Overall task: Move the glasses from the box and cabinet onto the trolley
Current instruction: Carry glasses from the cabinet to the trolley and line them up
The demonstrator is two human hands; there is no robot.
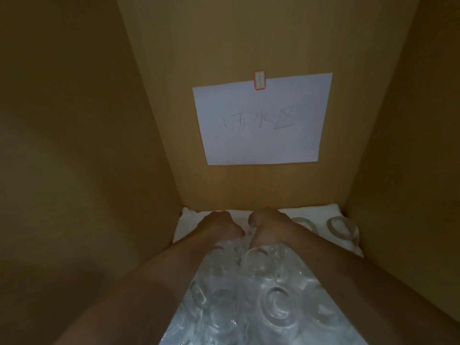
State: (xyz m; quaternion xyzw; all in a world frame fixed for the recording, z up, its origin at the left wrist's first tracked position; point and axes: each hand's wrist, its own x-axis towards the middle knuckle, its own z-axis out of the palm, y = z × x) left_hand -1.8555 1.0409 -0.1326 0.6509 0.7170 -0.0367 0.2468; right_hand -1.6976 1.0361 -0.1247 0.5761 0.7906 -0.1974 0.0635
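Observation:
I look into a wooden cabinet compartment [249, 41]. Several clear glasses stand upside down on a white cloth [189, 215] on its floor; one large glass [276, 305] is near me, another [256, 260] lies just below my hands, and two more [342, 229] stand at the back right. Both my arms reach deep inside. My left hand [219, 225] is curled near the back, with whatever lies under its fingers hidden. Beside it, my right hand [268, 226] curls around a glass [249, 231] that shows between the two hands.
A white paper sheet [261, 120] with handwritten characters is taped to the cabinet's back wall. Wooden side walls close in on the left [74, 145] and right [410, 145]. The compartment is dim and narrow, with glasses packed closely across the floor.

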